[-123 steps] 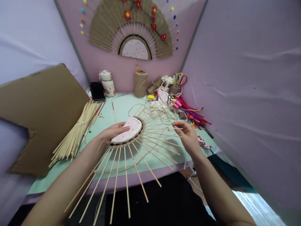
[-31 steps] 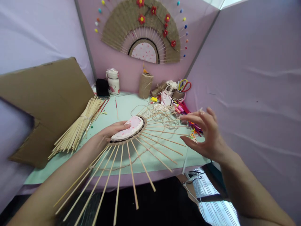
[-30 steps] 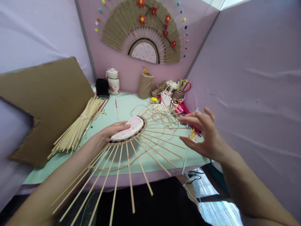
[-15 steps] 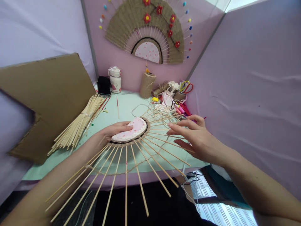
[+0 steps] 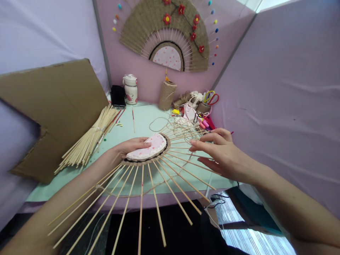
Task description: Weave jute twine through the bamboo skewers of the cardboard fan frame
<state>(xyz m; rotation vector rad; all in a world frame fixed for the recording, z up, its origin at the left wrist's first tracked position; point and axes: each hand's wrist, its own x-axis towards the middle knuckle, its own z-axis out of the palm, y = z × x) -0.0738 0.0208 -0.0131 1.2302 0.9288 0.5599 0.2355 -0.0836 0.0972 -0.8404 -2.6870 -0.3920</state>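
A half-round fan base (image 5: 148, 148), white with pink spots and a black and jute rim, is gripped by my left hand (image 5: 135, 145), thumb on top. Thin wooden sticks (image 5: 158, 209) spread out from its curved edge toward me and to the right. A strand of twine (image 5: 156, 184) runs across the sticks, from a knot at the left ones toward my right hand (image 5: 217, 152). My right hand hovers at the right-hand sticks, fingers bent and apart; whether its fingertips touch the twine is too small to tell.
A bundle of sticks (image 5: 87, 140) and a cut cardboard sheet (image 5: 61, 117) are at the left. Behind stand a bottle (image 5: 130, 90) and a twine spool (image 5: 167, 95). Scissors (image 5: 212, 97) and craft supplies lie back right. A finished fan (image 5: 164, 32) hangs on the wall.
The fan base has tilted slightly, its near sticks shifting a little left. My right hand has barely moved, and my left hand keeps its hold.
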